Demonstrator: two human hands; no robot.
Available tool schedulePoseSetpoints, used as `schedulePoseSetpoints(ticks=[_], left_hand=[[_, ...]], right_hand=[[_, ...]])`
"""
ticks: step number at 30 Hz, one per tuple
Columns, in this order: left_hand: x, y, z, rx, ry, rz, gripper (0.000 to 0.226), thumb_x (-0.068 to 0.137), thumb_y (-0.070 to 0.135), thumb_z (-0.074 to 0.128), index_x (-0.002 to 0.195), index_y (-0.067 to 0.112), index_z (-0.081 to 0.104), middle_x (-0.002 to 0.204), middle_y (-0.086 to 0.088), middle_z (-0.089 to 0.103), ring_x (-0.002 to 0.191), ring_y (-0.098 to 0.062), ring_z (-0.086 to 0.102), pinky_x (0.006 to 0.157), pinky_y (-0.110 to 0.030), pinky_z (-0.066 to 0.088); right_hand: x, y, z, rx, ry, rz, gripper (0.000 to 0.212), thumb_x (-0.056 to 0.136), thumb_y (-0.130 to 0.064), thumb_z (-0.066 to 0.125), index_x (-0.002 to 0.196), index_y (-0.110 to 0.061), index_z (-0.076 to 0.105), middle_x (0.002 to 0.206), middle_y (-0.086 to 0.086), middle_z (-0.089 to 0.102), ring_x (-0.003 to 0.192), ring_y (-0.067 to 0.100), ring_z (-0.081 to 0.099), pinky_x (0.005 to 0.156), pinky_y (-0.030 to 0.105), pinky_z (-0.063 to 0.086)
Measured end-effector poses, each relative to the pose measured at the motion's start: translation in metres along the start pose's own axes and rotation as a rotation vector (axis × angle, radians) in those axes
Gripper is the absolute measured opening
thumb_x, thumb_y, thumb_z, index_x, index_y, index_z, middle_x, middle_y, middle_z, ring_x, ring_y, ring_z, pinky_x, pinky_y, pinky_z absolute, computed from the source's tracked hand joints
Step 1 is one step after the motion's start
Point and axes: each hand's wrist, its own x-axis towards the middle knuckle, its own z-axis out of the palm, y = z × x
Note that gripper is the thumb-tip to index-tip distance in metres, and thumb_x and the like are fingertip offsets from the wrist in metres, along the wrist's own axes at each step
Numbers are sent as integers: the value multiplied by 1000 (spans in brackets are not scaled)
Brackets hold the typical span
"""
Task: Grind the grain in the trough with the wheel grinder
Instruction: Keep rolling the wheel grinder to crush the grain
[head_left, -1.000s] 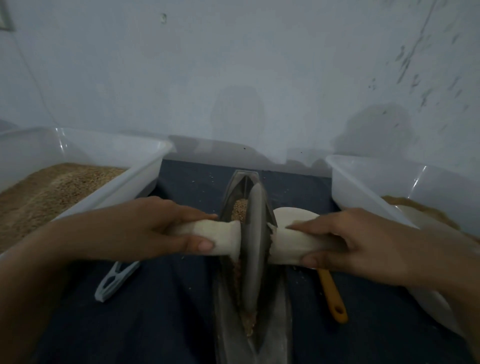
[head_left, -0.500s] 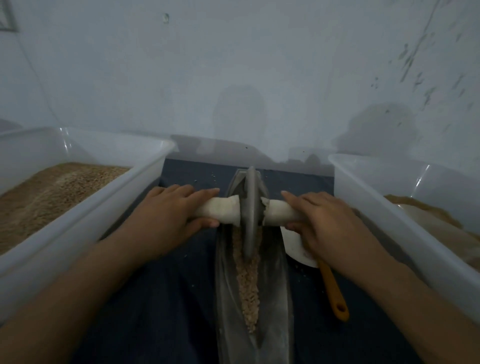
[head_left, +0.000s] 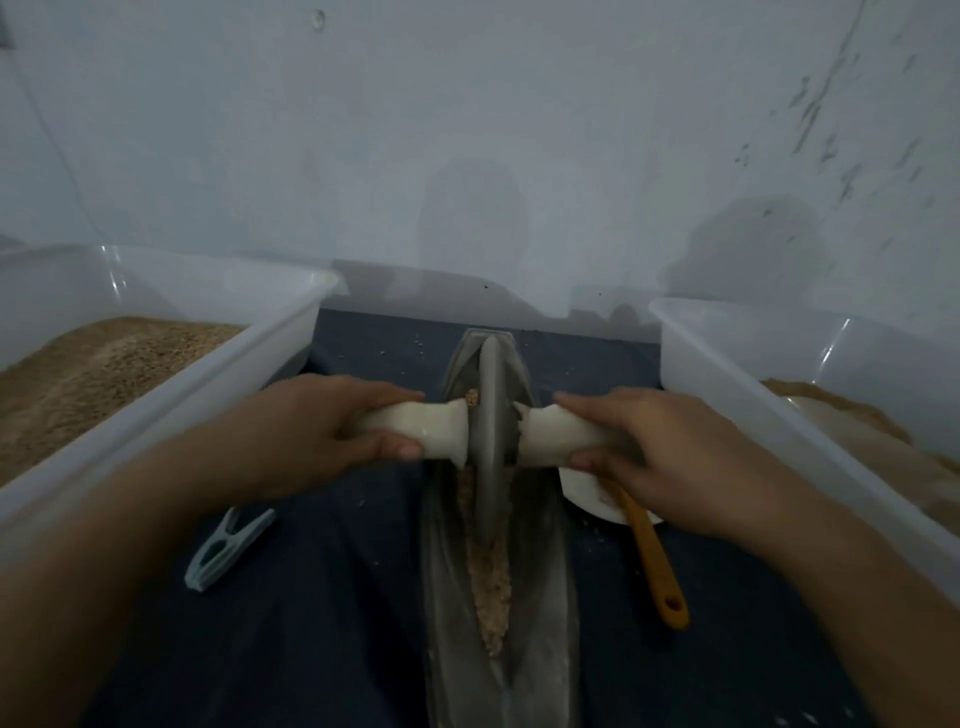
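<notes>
Between the 2 gripping hands, left hand (head_left: 317, 431) and right hand (head_left: 660, 457), each curled round a handle (head_left: 415, 428), the wheel (head_left: 488, 441) could tilt and spill grain (head_left: 491, 577) from the trough (head_left: 540, 597).

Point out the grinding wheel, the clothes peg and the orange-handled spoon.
grinding wheel (head_left: 489, 441): head view, on its grey rim edge.
clothes peg (head_left: 224, 551): head view, on its pale blue body.
orange-handled spoon (head_left: 655, 564): head view, on mid-handle.
</notes>
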Motion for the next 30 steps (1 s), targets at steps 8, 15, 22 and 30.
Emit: schedulePoseSetpoints(ticks=[8,15,22,30], left_hand=[[8,-5,13,165,213,84,71,74,67,36,139,41,34,117,13,56,104,-6,51,83,-21,35],[-13,4,-21,-185,-213,190,53,63,83,42,109,61,54,98,25,68,88,5,63,78,-20,48],[1,0,-1,-41,0,34,66,63,80,35,123,56,43,112,22,58,98,2,55,84,-18,42],[10,-8,14,162,242,98,74,70,69,35,139,42,34,107,14,55,98,-5,52,76,-20,32]], right_hand=[[9,4,13,-98,97,-43,56,92,-42,49,143,-32,30,116,-10,55,102,9,45,79,19,26],[-12,9,-31,293,-340,-118,38,65,-75,47,102,-73,46,110,-25,63,100,-5,57,88,27,48],[3,6,0,120,-54,35,54,86,-45,56,137,-42,38,123,-13,56,108,6,50,86,21,37],[12,3,16,-119,126,-22,55,92,-40,50,143,-31,31,118,-6,56,104,12,46,82,22,28]])
